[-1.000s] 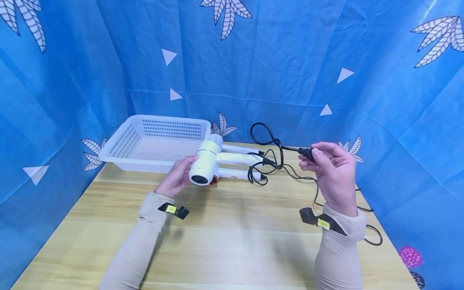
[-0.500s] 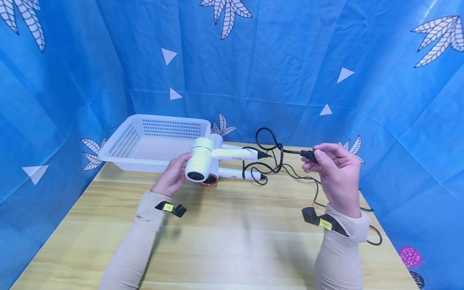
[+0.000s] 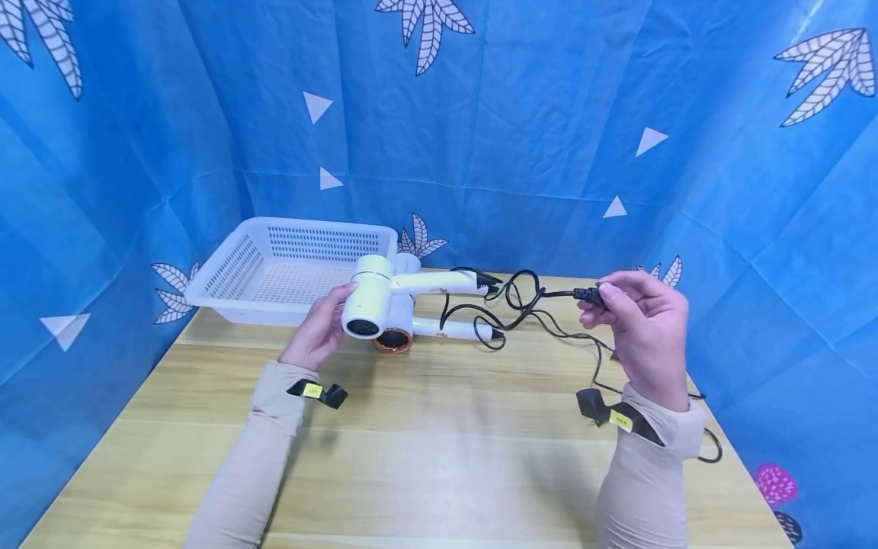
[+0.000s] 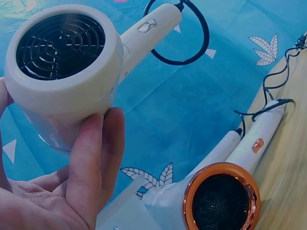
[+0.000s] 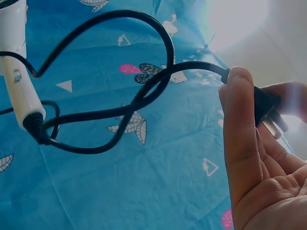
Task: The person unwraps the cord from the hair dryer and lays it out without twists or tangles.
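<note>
My left hand (image 3: pixel 317 329) grips a white hair dryer (image 3: pixel 368 297) by its barrel, raised above the table with the handle pointing right. In the left wrist view its dark round grille (image 4: pixel 61 46) faces the camera, and my fingertips (image 4: pixel 88 139) press against the barrel's side. My right hand (image 3: pixel 648 335) pinches a black plug (image 5: pixel 265 106) between thumb and fingers, its metal prongs sticking out. Between the hands, the dryer's black cord (image 5: pixel 115 14) hangs in crossing loops, partly in front of other cords in the head view.
Behind the held dryer lies another white hair dryer with a copper nozzle ring (image 4: pixel 255 194); a further white handle (image 4: pixel 218 152) shows beside it. A white perforated basket (image 3: pixel 240 313) stands at the back left. Thin black cords trail across the wooden table (image 3: pixel 425 457) to the right.
My left hand has shifted left with the hair dryer, and my right hand has drifted slightly right with the plug. The cord loop between them has dropped and become smaller.
</note>
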`<state>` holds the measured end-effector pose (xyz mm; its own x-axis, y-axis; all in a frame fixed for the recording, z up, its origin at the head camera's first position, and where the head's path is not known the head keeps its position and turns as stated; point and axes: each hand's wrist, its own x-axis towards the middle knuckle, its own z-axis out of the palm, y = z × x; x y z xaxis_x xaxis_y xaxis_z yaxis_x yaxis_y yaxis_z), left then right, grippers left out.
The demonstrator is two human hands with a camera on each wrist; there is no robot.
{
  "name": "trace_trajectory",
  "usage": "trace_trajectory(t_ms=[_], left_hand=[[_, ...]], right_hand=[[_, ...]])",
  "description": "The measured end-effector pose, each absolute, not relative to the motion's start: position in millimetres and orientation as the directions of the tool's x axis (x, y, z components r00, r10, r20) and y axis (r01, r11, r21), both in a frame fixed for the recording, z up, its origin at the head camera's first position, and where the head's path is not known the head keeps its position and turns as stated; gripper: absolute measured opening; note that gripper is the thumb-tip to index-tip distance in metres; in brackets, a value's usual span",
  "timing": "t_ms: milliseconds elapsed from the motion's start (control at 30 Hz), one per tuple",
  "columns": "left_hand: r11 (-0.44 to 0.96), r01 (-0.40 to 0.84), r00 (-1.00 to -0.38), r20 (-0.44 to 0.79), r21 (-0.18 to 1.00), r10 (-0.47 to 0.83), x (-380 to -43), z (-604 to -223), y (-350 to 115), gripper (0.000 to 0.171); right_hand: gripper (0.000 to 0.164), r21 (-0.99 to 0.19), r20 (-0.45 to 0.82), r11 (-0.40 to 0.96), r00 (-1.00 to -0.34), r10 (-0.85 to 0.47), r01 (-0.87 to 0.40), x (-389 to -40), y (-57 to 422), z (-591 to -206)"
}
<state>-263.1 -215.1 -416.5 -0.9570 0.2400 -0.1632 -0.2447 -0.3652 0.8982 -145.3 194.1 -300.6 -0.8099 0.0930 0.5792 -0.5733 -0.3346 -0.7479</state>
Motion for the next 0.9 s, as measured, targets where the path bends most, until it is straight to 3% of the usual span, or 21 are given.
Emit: trace_trajectory(t_ms=[233,433,900], left_hand=[[-0.356,-0.239,-0.96,-0.164,0.903,0.228,-263,-415,-217,0.027],[-0.35,-0.239,-0.96,-0.167,0.906,0.224,-262,-413,-218,0.027],[-0.357,-0.231,-0.958,-0.147,0.905,0.247,-261,-413,-218,0.028]], right_hand=[[0.011,-0.829,0.533,-0.188,-0.846,0.017,-0.527,-149,199,-302],[0.01,-0.862,0.494,-0.145,-0.869,-0.033,-0.485,-155,203,-305],[0.009,-0.939,0.32,0.092,-0.941,-0.112,-0.331,-168,212,-315]])
